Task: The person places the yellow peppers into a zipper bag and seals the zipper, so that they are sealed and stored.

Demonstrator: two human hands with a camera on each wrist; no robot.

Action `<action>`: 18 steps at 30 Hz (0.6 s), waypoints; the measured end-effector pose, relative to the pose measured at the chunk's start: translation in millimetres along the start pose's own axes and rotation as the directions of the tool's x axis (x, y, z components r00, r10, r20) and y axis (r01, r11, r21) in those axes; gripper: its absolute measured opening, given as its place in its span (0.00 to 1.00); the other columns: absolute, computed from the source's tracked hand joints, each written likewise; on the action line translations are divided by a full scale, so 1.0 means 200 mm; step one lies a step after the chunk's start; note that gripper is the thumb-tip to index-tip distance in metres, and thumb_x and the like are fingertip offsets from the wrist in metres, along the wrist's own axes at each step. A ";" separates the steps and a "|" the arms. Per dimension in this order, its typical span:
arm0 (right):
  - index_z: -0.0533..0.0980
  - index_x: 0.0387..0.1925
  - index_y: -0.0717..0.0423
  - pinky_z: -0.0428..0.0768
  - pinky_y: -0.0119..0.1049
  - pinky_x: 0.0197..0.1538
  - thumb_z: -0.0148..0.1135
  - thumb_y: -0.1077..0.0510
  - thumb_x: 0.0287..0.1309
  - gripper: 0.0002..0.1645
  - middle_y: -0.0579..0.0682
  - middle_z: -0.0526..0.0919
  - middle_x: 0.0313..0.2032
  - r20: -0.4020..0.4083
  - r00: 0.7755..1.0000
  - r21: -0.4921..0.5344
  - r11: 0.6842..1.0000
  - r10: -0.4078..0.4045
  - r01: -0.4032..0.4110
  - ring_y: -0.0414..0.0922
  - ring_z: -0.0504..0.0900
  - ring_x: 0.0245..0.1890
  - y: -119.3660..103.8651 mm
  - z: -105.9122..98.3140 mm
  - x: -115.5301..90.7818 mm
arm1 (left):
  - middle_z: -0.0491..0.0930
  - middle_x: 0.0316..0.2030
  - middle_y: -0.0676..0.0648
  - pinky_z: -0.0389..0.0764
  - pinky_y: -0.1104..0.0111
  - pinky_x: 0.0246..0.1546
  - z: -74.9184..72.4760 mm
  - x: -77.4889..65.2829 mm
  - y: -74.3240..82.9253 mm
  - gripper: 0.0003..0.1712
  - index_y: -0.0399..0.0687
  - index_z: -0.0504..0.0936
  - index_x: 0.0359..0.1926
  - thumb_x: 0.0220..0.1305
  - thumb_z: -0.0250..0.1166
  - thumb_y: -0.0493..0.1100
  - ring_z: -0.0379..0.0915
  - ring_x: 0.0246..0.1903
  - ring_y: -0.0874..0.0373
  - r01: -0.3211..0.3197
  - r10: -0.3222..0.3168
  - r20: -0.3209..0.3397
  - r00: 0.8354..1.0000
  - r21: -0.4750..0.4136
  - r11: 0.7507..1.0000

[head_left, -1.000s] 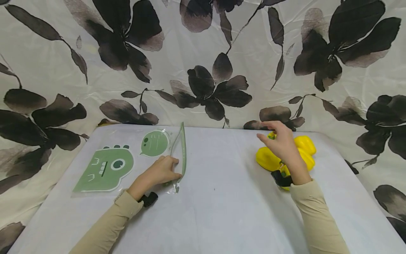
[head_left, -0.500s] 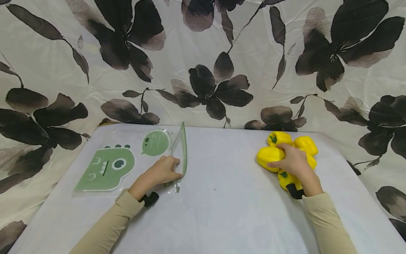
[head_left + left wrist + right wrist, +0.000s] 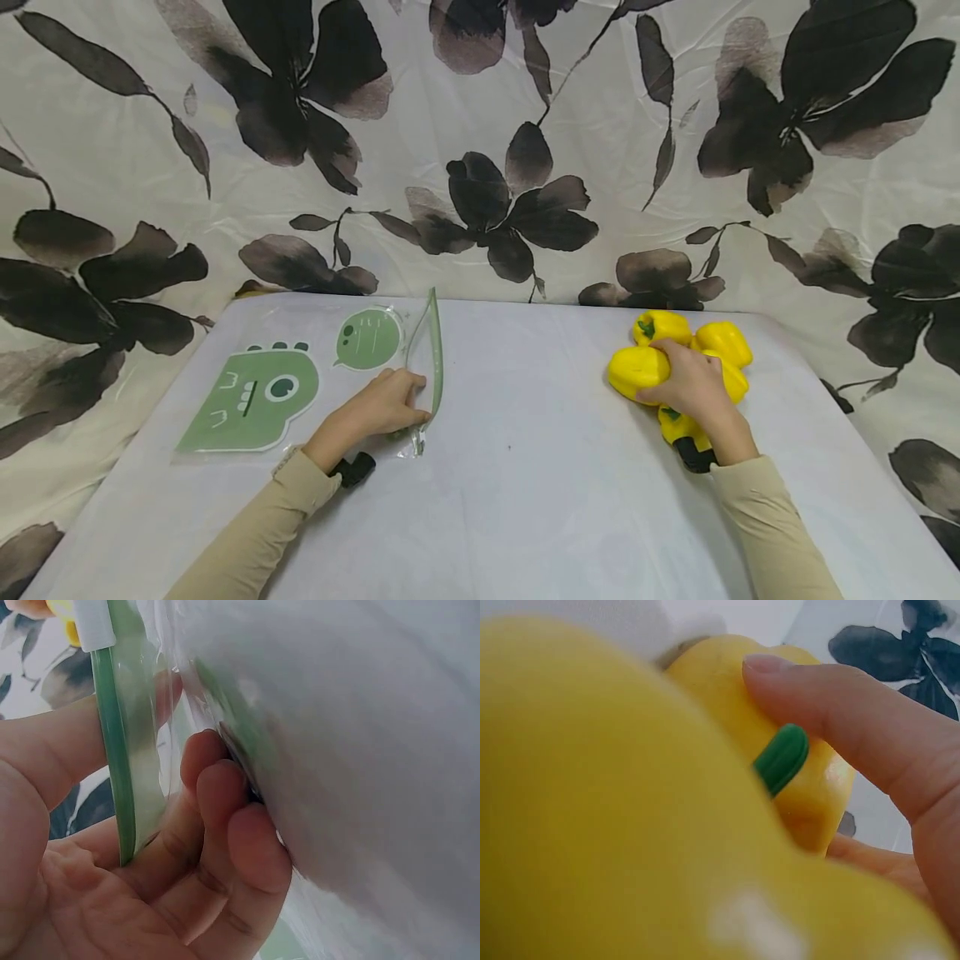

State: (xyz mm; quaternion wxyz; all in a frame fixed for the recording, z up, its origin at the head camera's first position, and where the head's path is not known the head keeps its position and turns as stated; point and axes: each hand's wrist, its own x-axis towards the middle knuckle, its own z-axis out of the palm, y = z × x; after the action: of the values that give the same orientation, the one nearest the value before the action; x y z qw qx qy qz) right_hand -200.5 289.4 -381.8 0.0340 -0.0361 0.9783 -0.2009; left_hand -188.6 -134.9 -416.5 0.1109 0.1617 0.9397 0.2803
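Note:
At the left lies a clear zip bag (image 3: 273, 404) printed with a green monster face and a green speech bubble. Its green zip strip (image 3: 436, 358) stands up and the mouth gapes. My left hand (image 3: 381, 402) grips the bag at the mouth; in the left wrist view, curled fingers (image 3: 259, 847) hold the clear film beside the strip. On the right, my right hand (image 3: 696, 385) has thumb and fingers around a yellow bell pepper (image 3: 634, 372), the leftmost of a cluster. The right wrist view shows this pepper (image 3: 712, 679) with its green stem (image 3: 782, 759).
Several more yellow bell peppers crowd the right hand: one behind (image 3: 663, 325), one at the far right (image 3: 723, 342), one in front (image 3: 677, 425), partly under the wrist. A white tablecloth (image 3: 510, 500) covers the table. A floral curtain (image 3: 420, 108) hangs along its back edge.
My right hand has come down from above the peppers, first raised with fingers spread, and now grips the leftmost one. The left hand keeps its place on the bag.

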 end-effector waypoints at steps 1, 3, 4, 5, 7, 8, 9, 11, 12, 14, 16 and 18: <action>0.65 0.66 0.67 0.57 0.58 0.50 0.77 0.50 0.45 0.50 0.71 0.75 0.56 -0.001 1.000 0.002 1.000 0.002 -0.002 0.67 0.71 0.48 0.00 0.00 0.00 | 0.68 0.11 0.51 0.66 0.70 0.16 0.00 0.00 0.00 0.34 0.22 0.73 0.59 0.55 0.73 0.37 0.63 0.12 0.63 0.000 0.000 0.002 1.000 0.000 1.000; 0.65 0.66 0.67 0.58 0.58 0.50 0.76 0.50 0.45 0.50 0.71 0.75 0.56 -0.005 1.000 0.014 1.000 0.006 -0.006 0.66 0.71 0.48 -0.01 0.00 0.00 | 0.68 0.11 0.51 0.66 0.70 0.16 0.00 0.00 -0.01 0.34 0.22 0.73 0.59 0.55 0.73 0.37 0.63 0.12 0.63 -0.003 0.003 0.005 1.000 0.002 1.000; 0.65 0.66 0.67 0.58 0.58 0.50 0.76 0.50 0.45 0.50 0.71 0.75 0.56 -0.009 1.000 0.019 1.000 0.009 -0.009 0.66 0.72 0.48 -0.01 0.00 0.00 | 0.68 0.11 0.51 0.66 0.70 0.16 0.00 0.00 -0.01 0.34 0.22 0.73 0.59 0.55 0.73 0.37 0.63 0.12 0.63 -0.005 0.005 0.006 1.000 0.003 1.000; 0.65 0.66 0.67 0.58 0.57 0.50 0.76 0.50 0.45 0.50 0.70 0.75 0.56 -0.012 1.000 0.024 1.000 0.011 -0.010 0.65 0.72 0.48 -0.02 -0.01 0.00 | 0.68 0.11 0.51 0.66 0.70 0.16 0.00 0.00 -0.01 0.34 0.22 0.73 0.59 0.55 0.73 0.38 0.63 0.12 0.63 -0.009 0.009 0.007 1.000 0.005 1.000; 0.64 0.67 0.67 0.59 0.57 0.50 0.76 0.50 0.45 0.51 0.70 0.75 0.55 -0.020 1.000 0.031 0.999 0.011 -0.011 0.64 0.72 0.48 -0.03 -0.01 0.00 | 0.68 0.11 0.51 0.66 0.70 0.17 0.00 0.00 -0.01 0.34 0.22 0.73 0.59 0.56 0.73 0.38 0.63 0.12 0.63 -0.018 0.018 0.009 1.000 0.010 1.000; 0.64 0.67 0.66 0.59 0.57 0.50 0.76 0.51 0.45 0.51 0.70 0.75 0.55 -0.026 1.000 0.035 0.999 0.009 -0.008 0.64 0.72 0.48 -0.03 -0.02 0.00 | 0.68 0.11 0.51 0.67 0.70 0.17 0.00 0.00 -0.01 0.34 0.22 0.73 0.59 0.56 0.73 0.38 0.63 0.12 0.63 -0.021 0.021 0.010 1.000 0.013 1.000; 0.64 0.67 0.66 0.60 0.58 0.51 0.76 0.51 0.45 0.50 0.70 0.75 0.55 -0.032 0.999 0.038 0.999 0.006 -0.004 0.64 0.72 0.49 -0.04 -0.03 0.01 | 0.68 0.11 0.51 0.67 0.70 0.17 0.00 0.00 -0.01 0.34 0.22 0.74 0.59 0.56 0.73 0.38 0.63 0.12 0.63 -0.024 0.024 0.011 1.000 0.016 1.000; 0.64 0.67 0.66 0.59 0.60 0.53 0.75 0.51 0.45 0.50 0.70 0.75 0.56 -0.043 0.999 0.044 0.999 -0.003 0.005 0.65 0.72 0.50 -0.06 -0.04 0.01 | 0.68 0.11 0.51 0.67 0.70 0.18 0.00 0.00 -0.01 0.33 0.23 0.73 0.59 0.56 0.73 0.37 0.64 0.12 0.63 -0.027 0.027 0.019 0.999 0.018 0.999; 0.64 0.67 0.65 0.59 0.61 0.55 0.75 0.51 0.45 0.50 0.70 0.74 0.57 -0.049 0.999 0.050 0.999 -0.007 0.009 0.65 0.71 0.51 -0.07 -0.05 0.02 | 0.68 0.12 0.51 0.68 0.70 0.18 0.00 -0.01 -0.01 0.33 0.23 0.73 0.59 0.56 0.73 0.37 0.64 0.12 0.63 -0.028 0.027 0.024 0.999 0.017 0.999; 0.64 0.68 0.64 0.58 0.62 0.57 0.75 0.51 0.46 0.50 0.69 0.73 0.58 -0.061 0.998 0.066 0.998 -0.015 0.019 0.66 0.70 0.53 -0.10 -0.06 0.02 | 0.69 0.12 0.51 0.68 0.70 0.18 0.00 -0.01 0.00 0.33 0.23 0.73 0.60 0.56 0.72 0.37 0.64 0.12 0.63 -0.027 0.027 0.033 0.999 0.015 1.000; 0.64 0.67 0.64 0.58 0.63 0.58 0.75 0.51 0.46 0.49 0.68 0.73 0.59 -0.079 0.996 0.086 0.996 -0.030 0.037 0.66 0.69 0.55 -0.13 -0.07 0.03 | 0.69 0.11 0.51 0.68 0.70 0.17 0.00 -0.01 0.00 0.33 0.23 0.73 0.60 0.56 0.72 0.37 0.65 0.12 0.63 -0.029 0.029 0.041 0.999 0.010 1.000; 0.65 0.66 0.64 0.59 0.63 0.58 0.75 0.52 0.45 0.48 0.67 0.73 0.58 -0.103 0.993 0.101 0.993 -0.052 0.063 0.65 0.69 0.55 -0.16 -0.08 0.04 | 0.69 0.11 0.51 0.68 0.70 0.17 0.00 -0.02 0.01 0.33 0.23 0.73 0.60 0.56 0.72 0.37 0.64 0.12 0.63 -0.030 0.030 0.041 0.999 0.008 1.000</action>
State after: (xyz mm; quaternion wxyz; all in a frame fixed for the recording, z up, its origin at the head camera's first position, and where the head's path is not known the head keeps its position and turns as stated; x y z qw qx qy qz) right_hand -208.4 266.1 -354.2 -0.0193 -0.0524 0.9656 -0.2541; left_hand -185.6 -135.3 -415.1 0.1251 0.1819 0.9359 0.2746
